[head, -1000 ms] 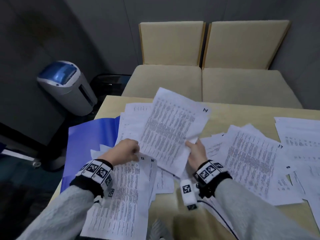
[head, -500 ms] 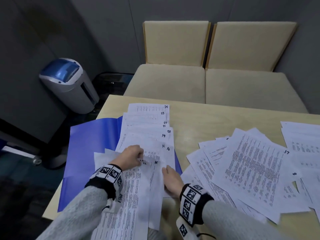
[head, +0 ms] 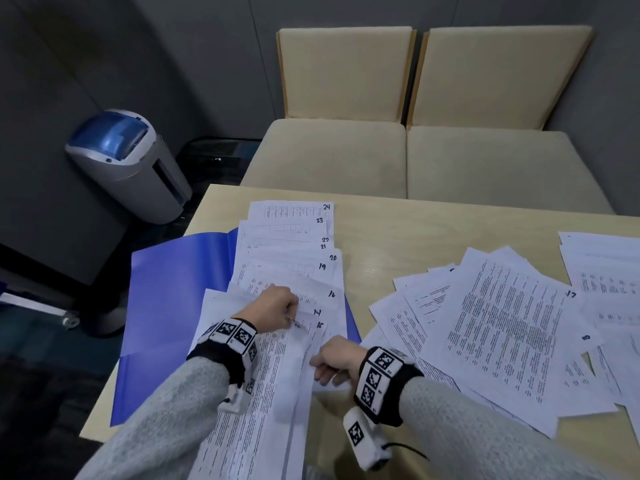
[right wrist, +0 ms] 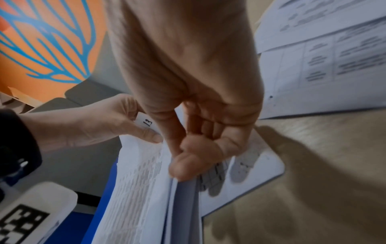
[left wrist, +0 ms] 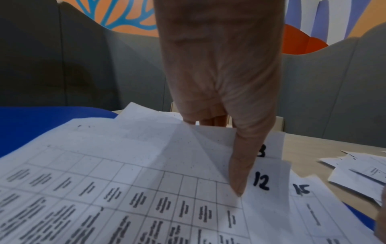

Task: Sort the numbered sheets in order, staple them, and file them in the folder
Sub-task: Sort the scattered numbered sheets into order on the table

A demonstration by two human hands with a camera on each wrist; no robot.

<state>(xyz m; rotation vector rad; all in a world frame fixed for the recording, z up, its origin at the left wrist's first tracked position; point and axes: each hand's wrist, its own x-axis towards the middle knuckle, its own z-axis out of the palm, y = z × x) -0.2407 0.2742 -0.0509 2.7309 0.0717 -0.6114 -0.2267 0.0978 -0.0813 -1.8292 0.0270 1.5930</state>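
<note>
1. Left hand [head: 275,308], lower centre of the head view: fingers curled, thumb pressed down on the sheet marked 12 [left wrist: 261,180]. The fingers pinch the top corner of the sheet marked 13 [right wrist: 147,123] above it.
2. Right hand [head: 334,358], just right of the left one in the lower centre: fingers and thumb curled round the right edge of the near bundle of sheets [head: 270,393], gripping it. The right wrist view shows the thumb on top of that edge and several paper layers below it.
3. Sheet 15 [head: 320,325] peeks out beside 12, partly under it.
4. Fanned column of sorted sheets [head: 294,244] runs up the middle of the head view; corner numbers read 24, 23, one unclear, 21, 20, 19, 16, 14 going down the frame.
5. Blue folder [head: 173,306] lies open at left centre under the column and the bundle, overhanging the table's left edge.
6. Loose pile of sheets [head: 502,327] is spread at right centre, well apart from the hands; the top one is marked 17, and an 8 shows lower down.
7. Further stack [head: 602,258] sits at the right edge of the frame.
8. Wooden table [head: 415,230] carries all of it. Two beige seats [head: 415,157] stand at upper centre, a grey and blue bin [head: 128,161] at upper left.
</note>
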